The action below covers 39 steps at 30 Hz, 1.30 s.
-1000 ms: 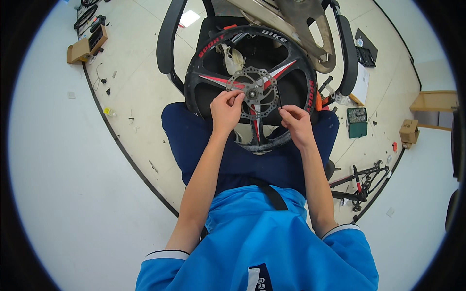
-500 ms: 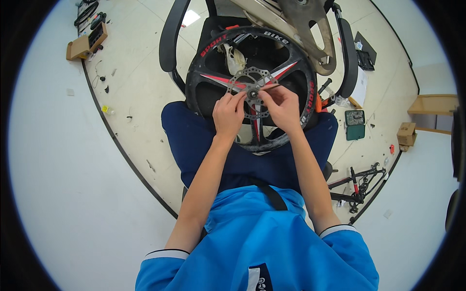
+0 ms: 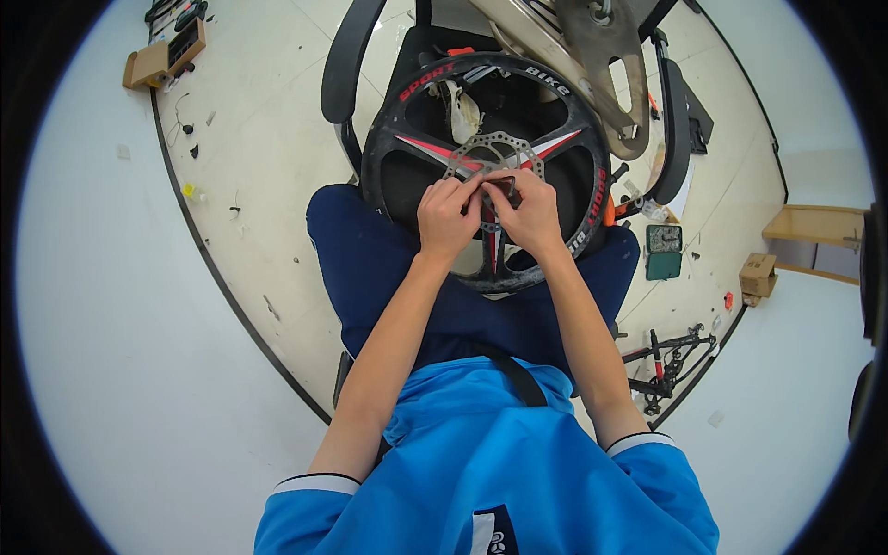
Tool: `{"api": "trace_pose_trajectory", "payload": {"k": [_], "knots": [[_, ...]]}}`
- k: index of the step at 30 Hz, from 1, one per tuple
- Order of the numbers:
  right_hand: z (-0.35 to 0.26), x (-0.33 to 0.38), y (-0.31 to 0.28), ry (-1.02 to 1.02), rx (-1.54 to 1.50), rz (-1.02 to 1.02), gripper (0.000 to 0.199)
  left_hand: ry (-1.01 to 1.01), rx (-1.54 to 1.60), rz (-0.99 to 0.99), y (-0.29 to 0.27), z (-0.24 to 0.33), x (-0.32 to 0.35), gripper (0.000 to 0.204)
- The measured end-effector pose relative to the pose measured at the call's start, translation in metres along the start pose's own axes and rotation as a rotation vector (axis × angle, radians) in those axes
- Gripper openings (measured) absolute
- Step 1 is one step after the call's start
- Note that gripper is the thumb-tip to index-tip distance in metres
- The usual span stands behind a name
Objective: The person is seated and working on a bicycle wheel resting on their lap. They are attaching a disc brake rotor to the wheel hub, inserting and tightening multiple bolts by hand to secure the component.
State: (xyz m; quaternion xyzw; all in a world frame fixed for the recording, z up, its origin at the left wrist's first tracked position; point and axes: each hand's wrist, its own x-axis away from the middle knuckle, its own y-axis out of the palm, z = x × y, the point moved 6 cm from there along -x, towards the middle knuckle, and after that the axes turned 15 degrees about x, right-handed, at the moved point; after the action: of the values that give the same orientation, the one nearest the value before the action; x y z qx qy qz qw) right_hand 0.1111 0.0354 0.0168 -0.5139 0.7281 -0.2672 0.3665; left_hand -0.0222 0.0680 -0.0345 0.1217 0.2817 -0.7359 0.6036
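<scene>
A black bicycle wheel [image 3: 388, 129] with red and white trim on its broad spokes lies flat on the chair between my knees. A silver brake disc [image 3: 504, 139] sits at its middle. Over the hub, my right hand [image 3: 535, 215] pinches a small dark-brown piece [image 3: 505, 184] whose kind I cannot make out. My left hand [image 3: 446, 220] is closed beside it, with its fingertips touching or almost touching the right ones. Whatever the left fingers hold is hidden. Both hands cover the hub and the lower part of the disc.
Black chair armrests [image 3: 353, 63] flank the wheel. A pale bicycle frame [image 3: 601, 79] leans across its upper right. On the floor are a green case [image 3: 663, 265], a dark bike frame [image 3: 675, 365] and an open cardboard box [image 3: 148, 69]. Small loose parts lie on the left.
My hands have come together over the hub, covering it. The small brown piece in my right hand has moved lower and left. The view has shifted slightly.
</scene>
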Motion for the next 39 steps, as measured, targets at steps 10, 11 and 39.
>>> {"api": "trace_pose_trajectory", "payload": {"k": [10, 11, 39], "knots": [[-0.007, 0.0, 0.0, -0.165, 0.095, 0.059, 0.017, -0.048, 0.114, 0.031, -0.001, -0.001, -0.003, 0.026], [-0.009, 0.0, 0.0, -0.184, 0.12, 0.055, 0.018, -0.051, 0.124, 0.036, -0.001, -0.001, -0.003, 0.026], [-0.009, 0.0, -0.003, -0.177, 0.076, 0.147, 0.013, -0.161, 0.127, 0.067, -0.004, 0.006, -0.002, 0.02]]}}
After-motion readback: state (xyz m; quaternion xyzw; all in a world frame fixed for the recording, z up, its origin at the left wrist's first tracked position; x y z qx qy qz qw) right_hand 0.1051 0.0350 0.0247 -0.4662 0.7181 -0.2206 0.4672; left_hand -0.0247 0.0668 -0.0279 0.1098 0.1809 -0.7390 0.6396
